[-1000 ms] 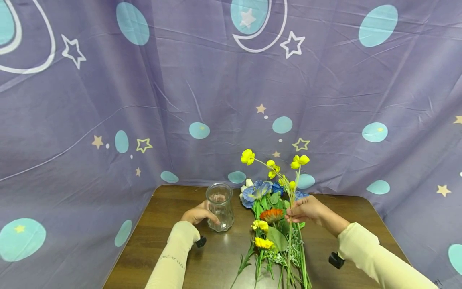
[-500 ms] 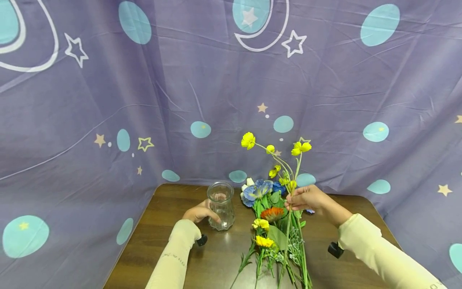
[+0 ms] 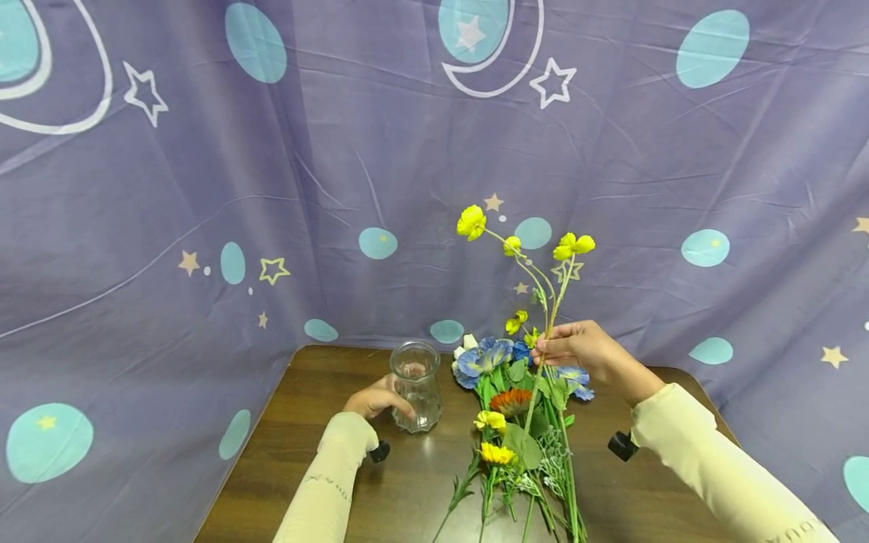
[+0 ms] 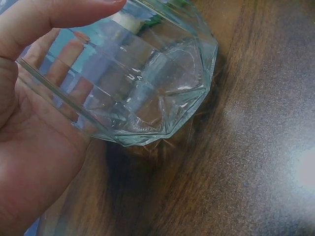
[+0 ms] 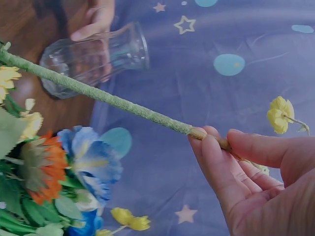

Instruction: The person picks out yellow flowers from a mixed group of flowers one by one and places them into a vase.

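Note:
A clear glass vase [image 3: 417,403] stands upright on the table, and my left hand [image 3: 380,398] holds it round its left side. In the left wrist view the thumb and fingers wrap the faceted vase [image 4: 147,93]. My right hand [image 3: 584,351] pinches the stem [image 5: 118,103] of a yellow flower spray [image 3: 570,246] between thumb and fingertips, above the pile. Its blooms point up and its stem slants down across the other flowers. An orange flower [image 3: 511,402], blue flowers [image 3: 482,359] and smaller yellow flowers [image 3: 497,454] lie in the pile to the right of the vase.
The brown wooden table [image 3: 305,437] has its back edge close to a purple curtain [image 3: 421,151] with stars and ovals. Loose green stems [image 3: 570,483] reach toward the table's front. White buds [image 3: 467,344] lie at the pile's back left.
My right hand has risen with the yellow flower spray, lifting its blooms higher against the curtain and drawing its stem up across the pile. The left hand and vase stay put.

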`<state>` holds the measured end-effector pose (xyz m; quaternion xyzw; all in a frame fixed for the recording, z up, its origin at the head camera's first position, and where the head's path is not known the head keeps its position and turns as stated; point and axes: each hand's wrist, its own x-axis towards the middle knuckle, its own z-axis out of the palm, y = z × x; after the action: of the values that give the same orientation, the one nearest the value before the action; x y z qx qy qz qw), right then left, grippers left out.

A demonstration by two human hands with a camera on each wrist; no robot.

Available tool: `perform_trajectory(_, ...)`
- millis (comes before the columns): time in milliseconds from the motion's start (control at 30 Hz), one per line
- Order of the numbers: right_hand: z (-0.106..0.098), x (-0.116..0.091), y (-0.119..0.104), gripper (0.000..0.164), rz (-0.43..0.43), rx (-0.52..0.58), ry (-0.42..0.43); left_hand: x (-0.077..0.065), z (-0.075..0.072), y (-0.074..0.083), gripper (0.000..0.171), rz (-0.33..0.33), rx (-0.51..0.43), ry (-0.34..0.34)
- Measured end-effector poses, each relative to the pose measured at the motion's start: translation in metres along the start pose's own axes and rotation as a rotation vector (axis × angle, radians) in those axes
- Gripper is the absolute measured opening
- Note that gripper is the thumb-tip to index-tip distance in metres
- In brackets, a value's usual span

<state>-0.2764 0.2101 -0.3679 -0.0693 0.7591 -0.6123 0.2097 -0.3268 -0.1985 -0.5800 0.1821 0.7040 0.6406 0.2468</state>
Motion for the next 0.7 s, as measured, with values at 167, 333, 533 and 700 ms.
perform_trajectory(167, 0.002, 0.003, -0.015, 0.013, -0.054, 0.002, 0.038, 0.000, -0.001, 0.001, 0.088, -0.002, -0.006, -0.004)
perform_trajectory(333, 0.005, 0.004, -0.026, 0.014, -0.090, -0.025, 0.075, -0.001, 0.002, 0.004, 0.091, 0.005, -0.018, -0.013)
perform_trajectory(533, 0.008, 0.003, -0.038, 0.018, -0.137, -0.029, 0.128, 0.000, 0.002, 0.003, 0.092, 0.003, -0.015, -0.019)
perform_trajectory(700, 0.011, 0.002, -0.049, 0.014, -0.177, -0.019, 0.166, 0.000, 0.001, 0.002, 0.095, 0.009, -0.026, -0.021)
